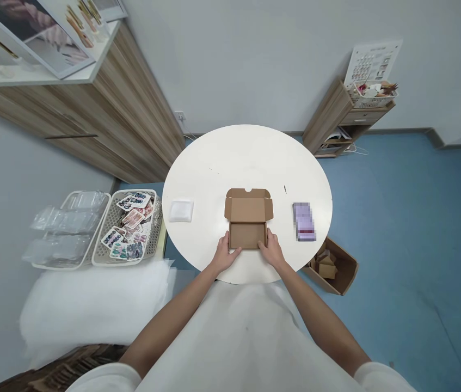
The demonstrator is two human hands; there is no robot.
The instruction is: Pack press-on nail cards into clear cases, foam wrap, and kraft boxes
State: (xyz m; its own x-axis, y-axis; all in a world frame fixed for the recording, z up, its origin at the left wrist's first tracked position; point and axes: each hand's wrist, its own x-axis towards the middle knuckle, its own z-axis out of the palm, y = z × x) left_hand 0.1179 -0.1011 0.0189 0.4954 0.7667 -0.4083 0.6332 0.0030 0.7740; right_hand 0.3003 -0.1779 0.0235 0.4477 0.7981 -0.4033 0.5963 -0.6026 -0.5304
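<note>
A small brown cardboard box (248, 235) lies on the round white table (246, 152), its lid folded back away from me and its inside bare. My left hand (223, 256) grips the box's left near corner, thumb along the front edge. At the right near corner my right hand (271, 250) holds the side wall, with the thumb over the rim. Left of the box lies a flat white packet (181, 210). A purple pack (304, 221), blurred by pixelation, lies to the right.
An open carton with folded cardboard pieces (330, 267) stands on the floor at the right. White baskets with nail-set cards (132, 226) and clear plastic packs (69, 220) sit at the left, beside white sheeting (95, 305). Wooden cabinets (140, 98) border the table.
</note>
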